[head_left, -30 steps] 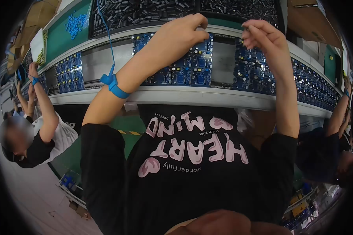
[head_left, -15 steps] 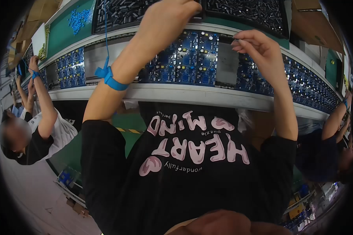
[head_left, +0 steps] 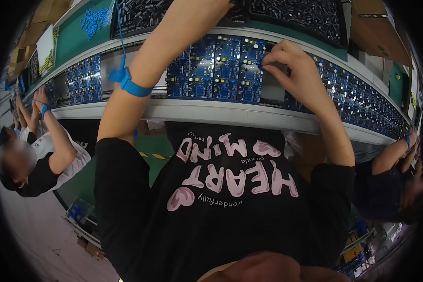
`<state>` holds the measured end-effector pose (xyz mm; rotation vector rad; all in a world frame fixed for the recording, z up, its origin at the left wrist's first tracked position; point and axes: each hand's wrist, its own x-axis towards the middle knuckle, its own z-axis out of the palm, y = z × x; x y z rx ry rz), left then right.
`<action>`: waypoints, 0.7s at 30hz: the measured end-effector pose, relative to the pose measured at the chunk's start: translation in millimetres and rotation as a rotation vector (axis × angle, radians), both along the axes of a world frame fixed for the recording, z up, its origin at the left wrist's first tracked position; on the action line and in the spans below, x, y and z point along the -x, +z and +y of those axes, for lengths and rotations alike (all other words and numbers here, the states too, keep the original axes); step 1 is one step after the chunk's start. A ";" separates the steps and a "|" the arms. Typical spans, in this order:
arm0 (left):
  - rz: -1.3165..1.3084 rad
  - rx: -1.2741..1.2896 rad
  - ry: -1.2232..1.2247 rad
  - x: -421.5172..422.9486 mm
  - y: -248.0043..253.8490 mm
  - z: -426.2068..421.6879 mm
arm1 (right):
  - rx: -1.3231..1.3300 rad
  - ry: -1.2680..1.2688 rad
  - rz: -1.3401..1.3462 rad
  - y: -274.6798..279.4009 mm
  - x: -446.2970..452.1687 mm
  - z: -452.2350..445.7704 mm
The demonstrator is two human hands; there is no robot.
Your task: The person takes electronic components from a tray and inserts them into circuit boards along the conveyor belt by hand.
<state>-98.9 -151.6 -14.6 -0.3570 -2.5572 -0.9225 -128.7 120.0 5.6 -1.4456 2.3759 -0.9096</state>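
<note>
My right hand (head_left: 296, 70) is over the row of blue circuit boards (head_left: 225, 70). Its thumb and forefinger are pinched together at the right edge of a board, and whatever they hold is too small to make out. My left arm, with a blue wrist strap (head_left: 135, 89) and its cord, stretches up across the boards. Only the back part of my left hand (head_left: 214, 8) shows, at the top edge beside a tray of black components (head_left: 148, 14); its fingers are hidden.
Another tray of black components (head_left: 298, 19) stands behind the boards. Blue parts (head_left: 94, 23) lie on the green surface at the far left. A metal rail (head_left: 197, 109) runs along the near side. Other people work on both sides, one at left (head_left: 44, 155).
My right hand has moved left and down to the board's edge. My left hand has gone further up, mostly out of the picture. The boards have shifted slightly.
</note>
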 end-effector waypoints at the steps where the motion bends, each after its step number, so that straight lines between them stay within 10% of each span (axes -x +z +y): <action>1: -0.017 -0.027 -0.006 -3.2 1.0 -0.8 | -0.002 -0.001 -0.002 -2.2 -0.1 0.6; 21: -0.539 -0.833 -0.226 -71.2 17.4 11.1 | -0.074 -0.039 -0.056 -3.8 -1.6 -1.4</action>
